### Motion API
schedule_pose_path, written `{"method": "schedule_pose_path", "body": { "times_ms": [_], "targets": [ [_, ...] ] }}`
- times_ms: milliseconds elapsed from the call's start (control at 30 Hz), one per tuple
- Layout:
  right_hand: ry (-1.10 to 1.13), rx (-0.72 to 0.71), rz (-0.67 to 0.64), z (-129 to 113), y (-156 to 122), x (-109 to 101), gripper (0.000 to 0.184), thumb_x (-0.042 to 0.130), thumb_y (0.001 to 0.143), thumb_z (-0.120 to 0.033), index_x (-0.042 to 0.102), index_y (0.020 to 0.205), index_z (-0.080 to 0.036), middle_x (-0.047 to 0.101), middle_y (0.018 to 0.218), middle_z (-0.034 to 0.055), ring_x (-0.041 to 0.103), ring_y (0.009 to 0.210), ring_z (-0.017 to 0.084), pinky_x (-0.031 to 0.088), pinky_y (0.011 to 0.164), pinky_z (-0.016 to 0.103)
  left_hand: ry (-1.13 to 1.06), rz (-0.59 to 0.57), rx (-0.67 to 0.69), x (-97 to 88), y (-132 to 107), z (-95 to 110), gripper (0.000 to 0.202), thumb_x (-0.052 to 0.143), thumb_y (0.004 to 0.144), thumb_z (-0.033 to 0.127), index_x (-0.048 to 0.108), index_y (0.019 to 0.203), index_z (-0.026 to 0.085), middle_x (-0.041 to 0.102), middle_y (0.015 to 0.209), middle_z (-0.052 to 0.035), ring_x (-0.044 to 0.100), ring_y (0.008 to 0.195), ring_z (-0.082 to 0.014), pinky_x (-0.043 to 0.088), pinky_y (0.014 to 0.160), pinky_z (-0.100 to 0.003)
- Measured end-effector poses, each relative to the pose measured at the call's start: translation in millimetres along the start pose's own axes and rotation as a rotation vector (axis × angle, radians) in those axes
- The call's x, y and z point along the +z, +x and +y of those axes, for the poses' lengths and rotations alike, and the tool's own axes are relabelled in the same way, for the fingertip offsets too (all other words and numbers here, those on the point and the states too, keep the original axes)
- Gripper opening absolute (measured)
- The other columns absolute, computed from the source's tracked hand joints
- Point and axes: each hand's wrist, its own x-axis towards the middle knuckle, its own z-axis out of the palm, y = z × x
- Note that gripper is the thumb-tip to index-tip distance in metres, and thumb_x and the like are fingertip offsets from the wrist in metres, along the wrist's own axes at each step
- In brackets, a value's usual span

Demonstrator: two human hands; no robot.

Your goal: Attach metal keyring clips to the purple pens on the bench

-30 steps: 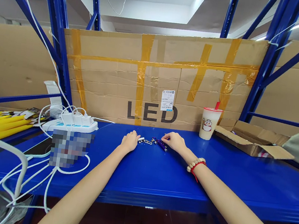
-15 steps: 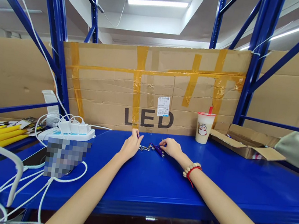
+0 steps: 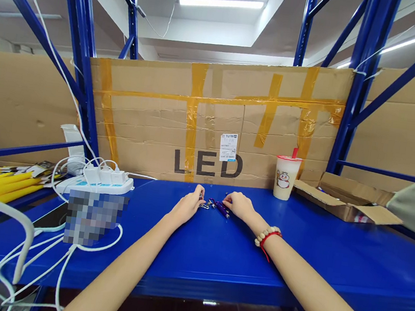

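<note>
Shelf (image 3: 216,259) room is wide and bare near me and rightward, out to the near edge. Cardboard (image 3: 151,116) closes the far edge. Two purple torches (image 3: 222,209) with metal clips (image 3: 205,205) lie toward the far side, between my hands. My left hand (image 3: 186,207) is curled almost closed against the clips. My right hand (image 3: 239,205) is loosely bent, fingertips at the torches. I cannot tell whether either truly holds. One cup (image 3: 285,177) and one box (image 3: 344,198) stand far right, one power strip (image 3: 99,181) left.
</note>
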Motion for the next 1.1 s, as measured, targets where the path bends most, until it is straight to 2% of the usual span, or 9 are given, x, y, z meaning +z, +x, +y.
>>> {"method": "schedule_pose_path", "body": {
  "times_ms": [167, 300, 367, 500, 567, 700, 867, 1100],
  "targets": [
    [-0.043, -0.038, 0.0, 2, 1, 2, 0.014, 0.057, 0.08, -0.023, 0.069, 0.085, -0.022, 0.069, 0.093, 0.0049, 0.062, 0.088, 0.019, 0.043, 0.068, 0.024, 0.054, -0.065, 0.06, 2.6, 0, -5, 0.016, 0.036, 0.081, 0.01, 0.048, 0.081, 0.021, 0.06, 0.086, -0.0009, 0.055, 0.083, -0.0137, 0.043, 0.079, -0.026],
    [-0.057, -0.056, 0.031, -2, 0, 3, 0.017, 0.053, 0.083, -0.026, 0.069, 0.085, -0.021, 0.069, 0.092, 0.0054, 0.062, 0.087, 0.019, 0.042, 0.069, 0.025, 0.005, -0.028, 0.039, 1.0, -1, -2, 0.011, 0.041, 0.083, 0.018, 0.05, 0.087, 0.022, 0.062, 0.09, -0.0001, 0.057, 0.083, -0.0136, 0.043, 0.077, -0.025],
    [-0.023, -0.108, 0.116, -7, -2, 3, 0.018, 0.05, 0.085, -0.026, 0.068, 0.087, -0.021, 0.068, 0.094, 0.0044, 0.061, 0.087, 0.018, 0.042, 0.07, 0.024, -0.005, 0.005, 0.013, -1.3, -2, 3, 0.01, 0.044, 0.084, 0.024, 0.05, 0.092, 0.023, 0.063, 0.09, 0.0007, 0.058, 0.081, -0.0138, 0.044, 0.076, -0.025],
    [0.184, -0.251, 0.394, -21, -9, -1, 0.022, 0.044, 0.089, -0.031, 0.064, 0.092, -0.022, 0.065, 0.096, 0.0015, 0.06, 0.082, 0.012, 0.042, 0.069, 0.02, 0.02, 0.051, 0.009, -4.1, -3, 9, 0.011, 0.045, 0.085, 0.029, 0.052, 0.091, 0.023, 0.065, 0.092, -0.0007, 0.06, 0.086, -0.016, 0.044, 0.077, -0.026],
    [0.269, -0.319, 0.451, -28, -13, -4, 0.024, 0.043, 0.089, -0.034, 0.063, 0.092, -0.022, 0.064, 0.094, 0.0013, 0.059, 0.075, 0.01, 0.042, 0.067, 0.019, 0.036, 0.054, 0.004, -3.5, -2, 8, 0.013, 0.043, 0.086, 0.03, 0.052, 0.089, 0.021, 0.065, 0.093, -0.0031, 0.061, 0.087, -0.0181, 0.044, 0.076, -0.027],
    [0.299, -0.433, 0.44, -35, -18, -6, 0.024, 0.042, 0.089, -0.034, 0.063, 0.092, -0.022, 0.063, 0.094, 0.0019, 0.058, 0.076, 0.01, 0.042, 0.067, 0.018, 0.06, 0.046, -0.041, -1.5, -1, 6, 0.02, 0.035, 0.09, 0.032, 0.05, 0.09, 0.02, 0.066, 0.088, -0.006, 0.062, 0.084, -0.0203, 0.044, 0.071, -0.028],
    [0.296, -0.399, 0.46, -34, -19, -5, 0.028, 0.04, 0.089, -0.038, 0.063, 0.093, -0.022, 0.062, 0.098, 0.002, 0.058, 0.073, 0.009, 0.041, 0.065, 0.017, 0.117, 0.036, -0.026, -2.9, -2, 8, 0.021, 0.032, 0.091, 0.032, 0.049, 0.095, 0.02, 0.065, 0.093, -0.0062, 0.062, 0.087, -0.0201, 0.044, 0.071, -0.027],
    [0.376, -0.457, 0.473, -34, -16, -1, 0.027, 0.043, 0.088, -0.037, 0.065, 0.09, -0.021, 0.062, 0.09, 0.0018, 0.056, 0.067, 0.009, 0.041, 0.061, 0.019, 0.174, 0.021, -0.039, -2.3, -4, 8, 0.026, 0.025, 0.093, 0.033, 0.047, 0.102, 0.021, 0.064, 0.1, -0.008, 0.061, 0.093, -0.0222, 0.044, 0.072, -0.028]
  ]
}}
